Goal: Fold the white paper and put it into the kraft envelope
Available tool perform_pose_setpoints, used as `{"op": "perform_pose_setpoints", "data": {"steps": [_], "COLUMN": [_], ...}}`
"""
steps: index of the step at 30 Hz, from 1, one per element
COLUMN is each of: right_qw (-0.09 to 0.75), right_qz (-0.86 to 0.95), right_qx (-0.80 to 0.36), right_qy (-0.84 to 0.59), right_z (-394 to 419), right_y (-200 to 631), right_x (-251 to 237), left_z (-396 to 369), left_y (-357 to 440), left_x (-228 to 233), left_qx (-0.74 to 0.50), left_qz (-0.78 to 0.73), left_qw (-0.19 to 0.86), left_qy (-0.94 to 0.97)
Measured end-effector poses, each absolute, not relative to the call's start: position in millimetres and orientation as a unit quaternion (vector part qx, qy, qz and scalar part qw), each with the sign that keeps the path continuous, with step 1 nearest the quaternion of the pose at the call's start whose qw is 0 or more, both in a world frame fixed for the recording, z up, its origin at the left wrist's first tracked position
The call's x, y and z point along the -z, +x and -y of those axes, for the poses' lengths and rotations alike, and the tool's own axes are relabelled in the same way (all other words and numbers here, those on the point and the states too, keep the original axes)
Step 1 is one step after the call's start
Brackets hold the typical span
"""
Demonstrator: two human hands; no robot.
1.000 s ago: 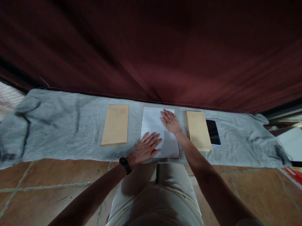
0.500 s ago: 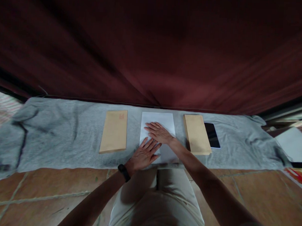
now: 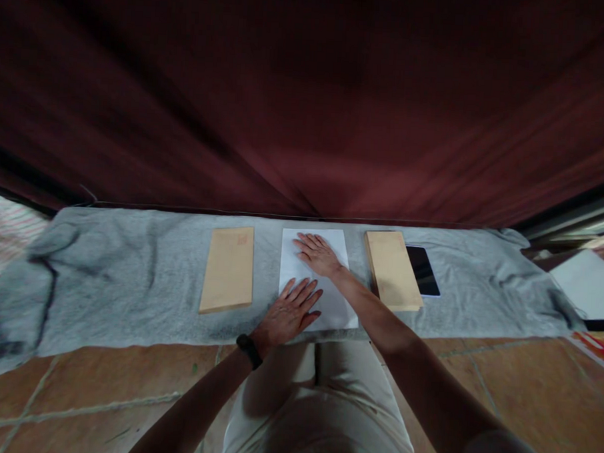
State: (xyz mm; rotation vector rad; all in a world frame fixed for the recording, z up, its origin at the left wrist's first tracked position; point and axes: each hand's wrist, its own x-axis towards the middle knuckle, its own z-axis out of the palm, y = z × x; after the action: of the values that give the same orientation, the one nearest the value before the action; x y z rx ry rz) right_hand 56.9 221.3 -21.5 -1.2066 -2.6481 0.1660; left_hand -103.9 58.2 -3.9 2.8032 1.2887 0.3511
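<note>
A white sheet of paper (image 3: pixel 331 304) lies on a grey cloth (image 3: pixel 130 272) spread over the tiled floor. My left hand (image 3: pixel 291 311) rests flat on the sheet's near left corner, fingers spread, a black band on the wrist. My right hand (image 3: pixel 318 254) lies flat on the sheet's upper middle, fingers pointing left. A brown envelope (image 3: pixel 229 269) sits to the left of the sheet. A stack of brown envelopes (image 3: pixel 392 269) sits to its right.
A dark phone (image 3: pixel 423 270) lies beside the right-hand envelope stack. A dark red curtain (image 3: pixel 307 100) hangs behind the cloth. White papers (image 3: pixel 584 285) and coloured items lie at the far right. My knees in light trousers (image 3: pixel 319 401) are below.
My right hand slid from the sheet's upper right corner down and left across the paper, then up toward the upper middle. My left hand stayed pressed on the near left corner.
</note>
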Motion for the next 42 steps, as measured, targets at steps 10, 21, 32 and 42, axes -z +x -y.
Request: {"op": "perform_pose_setpoints", "data": {"steps": [10,21,32,42], "right_qw": [0.145,0.17,0.164,0.163], "right_qz": [0.836,0.823,0.792,0.797], "right_qx": [-0.069,-0.069,-0.052,-0.057], "right_qy": [-0.525,-0.537,-0.585,-0.579], "right_z": [-227.5,-117.0,-67.4,-31.6], "right_y": [68.9,88.8,125.4,150.5], "right_x": [15.6,25.1,25.7,21.8], "left_z": [-59.5,-60.0,-61.3,-40.6], "left_y": [-105.3,-106.2,-109.5,-138.1], "left_x": [4.9,4.9,6.2,3.1], "left_qx": [-0.11,-0.103,-0.108,-0.114], "left_qz": [-0.41,-0.412,-0.408,-0.445], "left_qw": [0.018,0.023,0.034,0.025], "left_qy": [0.905,0.905,0.906,0.888]}}
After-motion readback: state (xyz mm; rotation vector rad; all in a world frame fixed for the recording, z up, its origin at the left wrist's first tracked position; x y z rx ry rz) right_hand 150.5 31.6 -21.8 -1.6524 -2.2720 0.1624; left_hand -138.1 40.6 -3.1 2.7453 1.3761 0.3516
